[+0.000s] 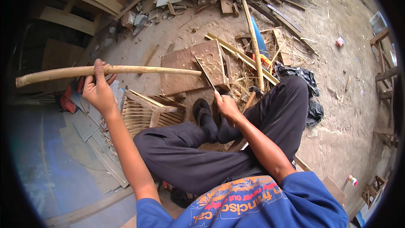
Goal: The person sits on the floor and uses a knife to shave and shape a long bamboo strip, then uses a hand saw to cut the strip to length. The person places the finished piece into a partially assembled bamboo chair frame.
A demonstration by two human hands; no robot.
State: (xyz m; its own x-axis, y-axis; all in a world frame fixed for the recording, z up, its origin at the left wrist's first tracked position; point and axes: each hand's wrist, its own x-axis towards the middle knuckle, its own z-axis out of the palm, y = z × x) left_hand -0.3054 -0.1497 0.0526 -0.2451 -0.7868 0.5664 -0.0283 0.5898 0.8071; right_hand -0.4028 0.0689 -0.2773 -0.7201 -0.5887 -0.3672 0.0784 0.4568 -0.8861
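Your left grip (100,90) curls closed around the pale pole (147,69), stretching from mid-left to over the block (181,84) at upper centre; with your right grip (227,104) wrapped around the knife (206,74), brace that end firmly.

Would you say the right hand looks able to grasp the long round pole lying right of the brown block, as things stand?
Probably not yet: the right hand is gripping the knife. If it were free, likely yes, since the long round pole lies nearby and mostly uncovered.
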